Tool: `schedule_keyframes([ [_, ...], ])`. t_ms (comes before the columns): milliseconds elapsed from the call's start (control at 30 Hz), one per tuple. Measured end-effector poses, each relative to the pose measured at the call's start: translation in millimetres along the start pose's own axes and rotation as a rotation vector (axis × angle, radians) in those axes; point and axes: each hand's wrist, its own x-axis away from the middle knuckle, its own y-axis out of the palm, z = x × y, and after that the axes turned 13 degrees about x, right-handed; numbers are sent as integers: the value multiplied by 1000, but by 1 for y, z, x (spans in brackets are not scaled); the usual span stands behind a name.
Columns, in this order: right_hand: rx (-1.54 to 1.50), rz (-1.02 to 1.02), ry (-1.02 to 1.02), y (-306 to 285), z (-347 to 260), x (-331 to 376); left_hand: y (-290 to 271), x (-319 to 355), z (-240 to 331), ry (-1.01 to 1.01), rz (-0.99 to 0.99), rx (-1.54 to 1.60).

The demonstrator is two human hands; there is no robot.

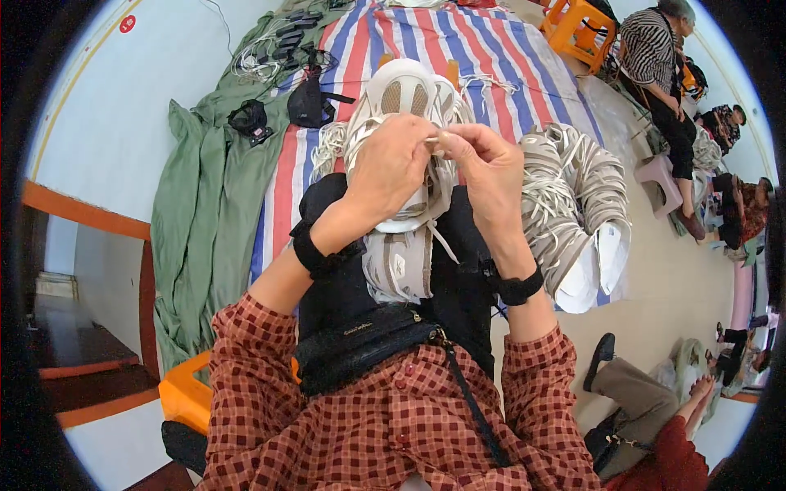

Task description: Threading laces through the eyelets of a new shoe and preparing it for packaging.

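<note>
A white and beige shoe upper (401,92) with mesh at its toe rests in front of me above my knees. Over it, both hands meet at a pale shoelace (431,140). My left hand (391,168) is closed, its fingertips at the lace and mostly turned from view. My right hand (491,176) pinches the lace between thumb and forefinger. A loose lace end (444,243) hangs below the shoe. Nearer my lap lies another beige upper (398,266), partly covered by the one above.
To the right are nested rows of laced shoe uppers (565,204). A striped sheet (512,61) and green cloth (205,213) spread ahead and left, with black pouches (311,100) and bundled laces (329,147). Other people sit at the right, near an orange stool (580,31).
</note>
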Motion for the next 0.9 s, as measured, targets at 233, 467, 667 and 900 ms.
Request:
schedule_keyframes([
  [233,216,-451,30,-21,-2,46,-23,82,22,153,-283,-118],
  [467,669,-8,-312,-1,17,-15,-32,142,60,-19,-467,66],
  [667,1081,-192,-599,8,15,-41,-72,108,82,-44,-487,11],
  [900,1347,-278,-818,-5,7,-37,-132,54,165,-488,-242,268],
])
